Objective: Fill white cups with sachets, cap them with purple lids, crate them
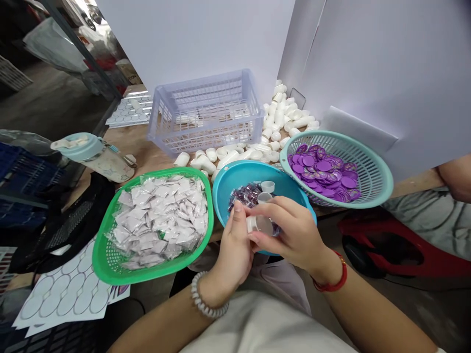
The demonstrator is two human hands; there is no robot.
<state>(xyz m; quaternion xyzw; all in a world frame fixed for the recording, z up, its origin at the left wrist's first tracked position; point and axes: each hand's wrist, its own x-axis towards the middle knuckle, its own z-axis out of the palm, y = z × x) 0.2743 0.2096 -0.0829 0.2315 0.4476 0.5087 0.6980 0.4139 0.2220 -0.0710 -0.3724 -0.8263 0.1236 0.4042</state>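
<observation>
Over the blue basin (221, 196), both of my hands meet around a small translucent plastic cup (264, 225) with a whitish rim on its left side. My right hand (300, 235) pinches the cup between thumb and fingers. My left hand (235, 252) is closed against the cup's left end, thumb raised; what lies inside its fingers is hidden. In the basin are small dark purple wrapped pieces (247, 194) and two more translucent cups, one upper cup (268, 186) and one lower cup (264, 197), partly behind my right fingers.
A green basket (209, 206) of white sachets (162, 215) stands left. Right is a pale teal basket (375, 169) of purple discs (324, 171). Behind are a lilac crate (206, 137) and white plastic capsule pieces (279, 115). A tumbler (99, 157) and printed sheets (66, 294) lie left.
</observation>
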